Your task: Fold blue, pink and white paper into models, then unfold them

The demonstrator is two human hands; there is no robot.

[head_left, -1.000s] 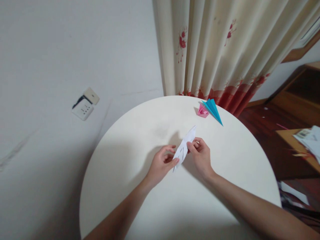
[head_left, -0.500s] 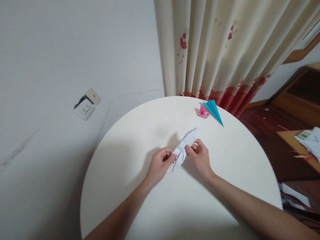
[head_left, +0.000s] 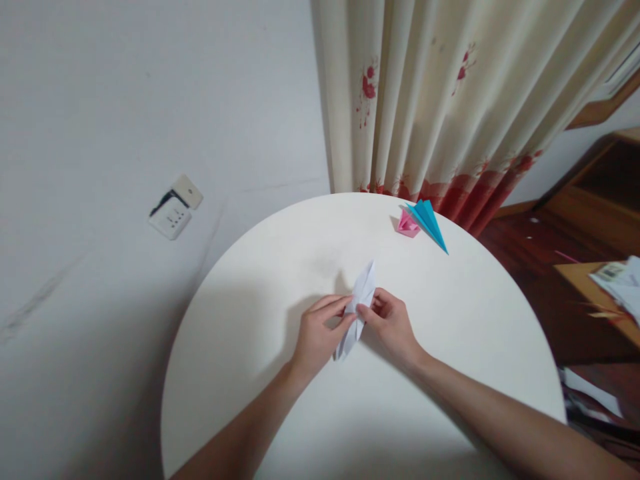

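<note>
Between my two hands is a folded white paper, long and narrow, with pointed ends and creases. It is held a little above the white round table, tilted so one tip points away from me and the other towards me. My left hand pinches its left edge between thumb and fingers. On the right side, my right hand grips it with the thumb pressed on its face and the fingers curled behind, partly hidden.
A blue paper plane lies at the table's far right edge, touching or overlapping a pink folded paper. Behind are a patterned curtain and a wall with a socket. Papers lie on a wooden surface at right.
The white paper has turned more upright in view and come slightly nearer. My left fingers have shifted up along its edge, and my right hand has moved a little left and down.
</note>
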